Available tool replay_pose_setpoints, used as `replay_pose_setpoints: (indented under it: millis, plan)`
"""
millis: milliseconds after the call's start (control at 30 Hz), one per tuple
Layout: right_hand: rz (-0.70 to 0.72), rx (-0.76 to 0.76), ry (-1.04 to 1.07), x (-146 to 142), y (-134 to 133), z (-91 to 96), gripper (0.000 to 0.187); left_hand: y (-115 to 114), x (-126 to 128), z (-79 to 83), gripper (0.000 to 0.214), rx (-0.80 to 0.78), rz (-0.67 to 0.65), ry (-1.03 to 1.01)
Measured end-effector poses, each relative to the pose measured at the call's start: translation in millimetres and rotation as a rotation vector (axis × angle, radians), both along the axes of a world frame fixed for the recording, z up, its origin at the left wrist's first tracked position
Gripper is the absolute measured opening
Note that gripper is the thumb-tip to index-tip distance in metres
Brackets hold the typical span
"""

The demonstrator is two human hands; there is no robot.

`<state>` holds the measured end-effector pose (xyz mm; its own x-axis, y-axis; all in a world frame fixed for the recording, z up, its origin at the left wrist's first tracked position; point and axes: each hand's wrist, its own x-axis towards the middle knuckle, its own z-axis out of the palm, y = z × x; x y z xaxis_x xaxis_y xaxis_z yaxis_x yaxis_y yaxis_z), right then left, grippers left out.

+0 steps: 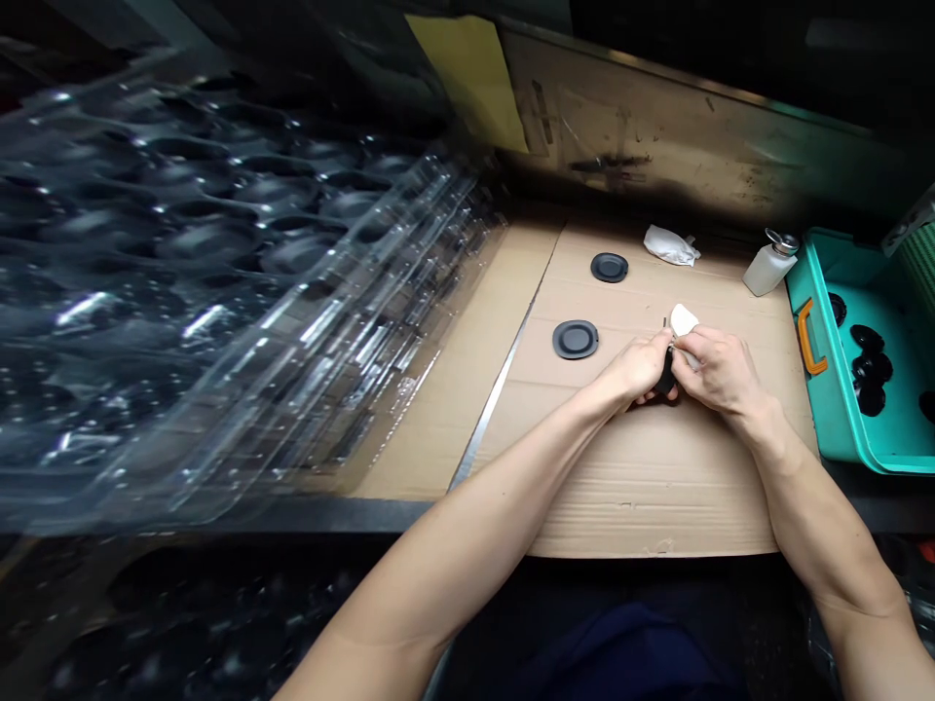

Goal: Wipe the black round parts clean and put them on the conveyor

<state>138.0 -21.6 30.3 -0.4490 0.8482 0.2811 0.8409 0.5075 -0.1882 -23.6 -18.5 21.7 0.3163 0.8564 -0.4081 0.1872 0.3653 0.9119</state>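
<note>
My left hand (643,368) and my right hand (720,370) meet over the cardboard sheet (643,477), fingers closed. Between them sits a small black part (665,375), gripped by the left hand. My right hand pinches a small white cloth (683,318) against that part. Two round dark rubber discs lie on the cardboard beyond my hands: one disc (576,340) just left of my left hand, another disc (609,267) farther back.
A stack of clear plastic blister trays (219,282) fills the left side. A teal bin (840,389) with an orange handle holds several black parts at the right. A white dispenser bottle (768,265) and a crumpled white cloth (670,245) stand behind.
</note>
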Motion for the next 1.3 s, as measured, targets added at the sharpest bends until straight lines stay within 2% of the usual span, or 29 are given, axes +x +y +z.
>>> replay_pose_setpoints:
  millis: [433, 633, 700, 800, 867, 933, 1100, 1300]
  plan:
    - [-0.033, -0.092, -0.01, 0, -2, 1.9, 0.022, -3, 2, -1.5, 0.067, 0.061, 0.006, 0.024]
    - [-0.064, -0.059, 0.009, -3, -1, -1.2, 0.023, -3, 3, -4.1, 0.067, 0.037, 0.007, 0.03]
    - [-0.074, -0.078, 0.053, -4, -1, -1.7, 0.022, 0, 2, -1.8, 0.064, -0.023, 0.036, -0.025]
    - [-0.134, -0.004, 0.274, -2, 1, -0.3, 0.025, 8, -5, 5.7, 0.058, -0.274, 0.08, -0.295]
    - [-0.24, 0.091, 0.415, 1, 3, 1.0, 0.027, 14, -13, 11.1, 0.055, -0.477, 0.101, -0.479]
    - [-0.347, 0.157, 0.486, 7, 7, 1.1, 0.028, 20, -20, 14.7, 0.051, -0.607, 0.128, -0.611]
    - [-0.427, 0.158, 0.495, 18, 17, -6.5, 0.027, 24, -25, 15.3, 0.05, -0.695, 0.215, -0.734]
    - [-0.459, 0.127, 0.397, 20, 20, -11.9, 0.031, 24, -25, 13.5, 0.05, -0.707, 0.231, -0.763]
